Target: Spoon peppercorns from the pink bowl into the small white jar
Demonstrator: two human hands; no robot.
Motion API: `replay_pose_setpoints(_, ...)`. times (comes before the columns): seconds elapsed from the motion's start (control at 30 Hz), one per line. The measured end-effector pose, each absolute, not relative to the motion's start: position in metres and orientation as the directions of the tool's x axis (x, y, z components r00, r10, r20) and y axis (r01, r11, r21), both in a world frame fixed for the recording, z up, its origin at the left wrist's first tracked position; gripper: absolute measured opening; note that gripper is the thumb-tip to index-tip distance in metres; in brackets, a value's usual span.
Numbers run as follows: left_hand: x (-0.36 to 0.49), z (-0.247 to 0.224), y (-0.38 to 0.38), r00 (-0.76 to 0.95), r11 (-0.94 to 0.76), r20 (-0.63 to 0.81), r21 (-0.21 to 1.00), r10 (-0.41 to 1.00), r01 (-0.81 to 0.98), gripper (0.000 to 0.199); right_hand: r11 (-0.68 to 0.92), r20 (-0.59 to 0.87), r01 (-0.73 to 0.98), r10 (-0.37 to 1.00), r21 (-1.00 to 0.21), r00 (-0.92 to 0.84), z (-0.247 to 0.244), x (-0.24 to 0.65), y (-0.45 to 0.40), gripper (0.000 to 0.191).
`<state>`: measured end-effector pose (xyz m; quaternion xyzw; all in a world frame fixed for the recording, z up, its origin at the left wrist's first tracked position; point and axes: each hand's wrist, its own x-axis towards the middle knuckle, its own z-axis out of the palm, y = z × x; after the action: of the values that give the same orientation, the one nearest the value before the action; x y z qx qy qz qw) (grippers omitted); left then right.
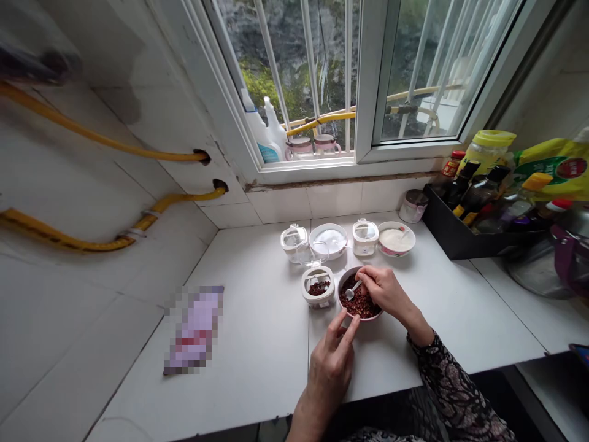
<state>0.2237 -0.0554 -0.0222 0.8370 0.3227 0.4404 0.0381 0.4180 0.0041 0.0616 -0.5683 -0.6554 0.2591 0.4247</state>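
A small white spoon [351, 293] is pinched in my right hand [386, 294], its scoop dipping into a bowl [341, 304] of dark red, coarse dried spice that looks like Sichuan peppercorns. At the bowl's near rim, the outstretched fingertips of my left hand [332, 362] rest, with the fingers apart. Just left of the bowl stands a clear seasoning jar [317, 301] with a white rim, holding some of the same spice; its transparent lid [314, 253] is tipped up and back.
Behind are a bowl of white grains [328, 238], a bowl of paler powder [396, 238] and two more seasoning jars, left jar [293, 240] and right jar [365, 236]. A black bottle box [453, 242] stands at right. A blurred purple packet [196, 331] lies at left.
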Motion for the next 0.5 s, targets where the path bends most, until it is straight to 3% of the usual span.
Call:
replay_pose_setpoints(0.33,0.224,-0.0189,-0.0573,0.409,-0.784,0.702,0.353,0.583,0.511,0.068,0.013,0.036,0.217,0.994,-0.976,0.106,0.0588,0.4221,0.0051,0.027)
replay_pose_setpoints(0.5,0.2241,-0.0191,-0.0574,0.41,-0.784,0.701,0.352,0.583,0.512,0.068,0.023,0.051,0.244,0.993,-0.97,0.106,0.0596,0.4215,0.0038,0.027)
